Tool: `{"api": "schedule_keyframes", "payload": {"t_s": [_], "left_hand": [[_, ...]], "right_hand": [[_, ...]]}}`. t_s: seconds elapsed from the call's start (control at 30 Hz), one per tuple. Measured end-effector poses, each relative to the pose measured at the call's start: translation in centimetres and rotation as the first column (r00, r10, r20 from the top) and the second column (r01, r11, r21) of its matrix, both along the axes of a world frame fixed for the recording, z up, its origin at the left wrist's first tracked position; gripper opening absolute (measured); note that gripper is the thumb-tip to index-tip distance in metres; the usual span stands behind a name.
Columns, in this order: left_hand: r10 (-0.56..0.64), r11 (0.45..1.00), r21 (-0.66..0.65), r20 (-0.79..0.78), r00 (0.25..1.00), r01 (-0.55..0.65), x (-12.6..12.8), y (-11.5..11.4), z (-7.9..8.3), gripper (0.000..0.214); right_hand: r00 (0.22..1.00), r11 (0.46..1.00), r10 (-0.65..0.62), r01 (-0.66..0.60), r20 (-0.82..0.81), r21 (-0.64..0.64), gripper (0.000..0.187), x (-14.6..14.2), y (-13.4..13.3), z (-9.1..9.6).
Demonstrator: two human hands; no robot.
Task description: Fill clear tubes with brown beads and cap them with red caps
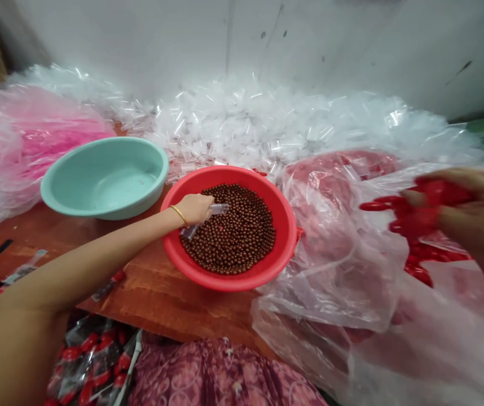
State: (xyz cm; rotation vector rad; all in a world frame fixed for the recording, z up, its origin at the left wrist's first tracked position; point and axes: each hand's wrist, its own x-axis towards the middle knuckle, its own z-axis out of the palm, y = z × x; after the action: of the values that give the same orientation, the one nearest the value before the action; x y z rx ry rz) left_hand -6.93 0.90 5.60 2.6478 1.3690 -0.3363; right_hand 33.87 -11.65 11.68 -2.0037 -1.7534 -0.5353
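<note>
My left hand, with a gold bangle at the wrist, is closed around clear plastic tubes over the left part of a red basin. Small, round, shiny brown balls fill the basin's bottom. On the right, my right hand is closed on several glossy red plastic caps, blurred by motion; some of them hang or drop below the fingers. A clear plastic bag with red contents lies beneath and beside that hand.
A pale green basin stands left of the red one. Behind lies a long heap of clear tubes against the wall. Pink items in a bag are at far left. A box of red-capped tubes sits below the table edge.
</note>
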Motion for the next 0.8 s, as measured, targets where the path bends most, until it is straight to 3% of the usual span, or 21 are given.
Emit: {"api": "schedule_keyframes", "payload": {"t_s": [0.07, 0.17, 0.23, 0.3, 0.37, 0.47, 0.57, 0.63, 0.73, 0.8], "left_hand": [[0.047, 0.996, -0.075, 0.071, 0.996, -0.042, -0.1, -0.6, 0.2, 0.027], [0.179, 0.964, -0.231, 0.205, 0.962, -0.13, -0.2, -1.3, 0.5, 0.02], [0.35, 0.889, -0.4, 0.286, 0.892, -0.22, -0.4, -1.7, 0.7, 0.016], [0.512, 0.776, -0.579, 0.348, 0.785, -0.249, -0.6, -2.0, 0.8, 0.012], [0.604, 0.685, -0.701, 0.394, 0.692, -0.198, -1.0, -2.2, 0.8, 0.007], [0.652, 0.632, -0.768, 0.454, 0.607, -0.105, -1.5, -2.4, 0.6, 0.005], [0.668, 0.635, -0.771, 0.511, 0.541, -0.056, -1.7, -2.6, 0.4, 0.007], [0.661, 0.653, -0.757, 0.556, 0.503, -0.023, -1.5, -2.7, 0.4, 0.01], [0.633, 0.695, -0.719, 0.621, 0.463, 0.016, -1.2, -2.8, 0.8, 0.014], [0.609, 0.715, -0.699, 0.633, 0.478, 0.014, -1.6, -2.9, 1.0, 0.016]], "right_hand": [[0.992, 0.991, 0.125, -0.126, -0.03, -0.037, 0.036, -4.7, 1.7, 0.9], [0.951, 0.931, 0.309, -0.302, 0.002, -0.207, 0.029, -11.5, 4.7, 0.1], [0.913, 0.857, 0.401, -0.346, 0.073, -0.381, 0.03, -15.1, 6.6, -1.3], [0.835, 0.761, 0.529, -0.388, 0.15, -0.52, 0.031, -17.8, 8.2, -2.9], [0.766, 0.681, 0.61, -0.377, 0.202, -0.628, 0.032, -19.4, 9.5, -4.3], [0.739, 0.635, 0.65, -0.401, 0.176, -0.661, 0.039, -20.6, 10.8, -5.1], [0.731, 0.589, 0.678, -0.602, -0.076, -0.539, 0.039, -21.1, 11.2, -4.9], [0.664, 0.508, 0.662, -0.739, -0.348, -0.442, 0.038, -21.5, 11.1, -4.7], [0.56, 0.433, 0.429, -0.816, -0.709, -0.383, 0.032, -22.2, 10.7, -4.7], [0.493, 0.441, 0.244, -0.823, -0.835, -0.358, 0.024, -22.1, 10.7, -4.9]]}}
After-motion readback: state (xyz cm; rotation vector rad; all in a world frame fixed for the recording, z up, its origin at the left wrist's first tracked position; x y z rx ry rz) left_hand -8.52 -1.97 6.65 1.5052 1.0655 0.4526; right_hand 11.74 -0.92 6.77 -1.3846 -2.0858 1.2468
